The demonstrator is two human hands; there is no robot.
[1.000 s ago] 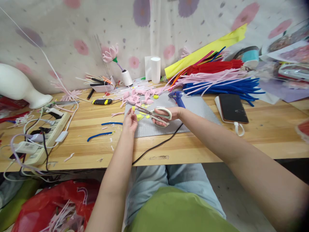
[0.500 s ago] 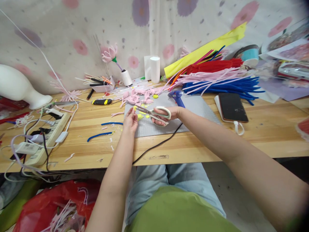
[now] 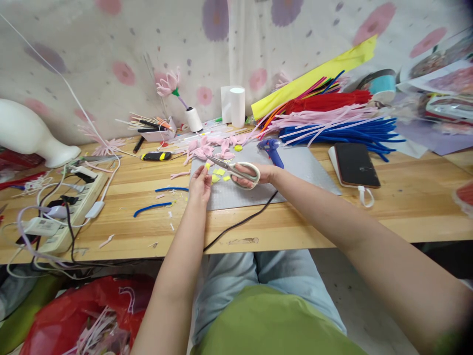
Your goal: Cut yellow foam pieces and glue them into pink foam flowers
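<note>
My right hand (image 3: 247, 175) is wrapped round the white handles of a pair of scissors (image 3: 222, 165), whose blades point left towards my other hand. A small yellow piece (image 3: 207, 166) is pinched between the fingertips of my left hand (image 3: 200, 184), close to the blade tips. Whether it is paper or felt I cannot tell. Several cut yellow scraps (image 3: 219, 172) lie on the grey mat (image 3: 303, 172) under the blades. Pink fuzzy petal shapes (image 3: 202, 149) lie just behind the hands, with a yellow bit (image 3: 238, 147) beside them.
A blue glue gun (image 3: 272, 150) rests on the mat, its black cord (image 3: 240, 223) crossing the table front. Bundles of blue pipe cleaners (image 3: 340, 135), pink and red ones are at the back right, near a phone (image 3: 356, 165). A crowded power strip (image 3: 79, 209) stands left.
The scissors have closed, their handles drawing together. They have shifted slightly up and away from the yellow piece, while my left hand stays nearly in place.
</note>
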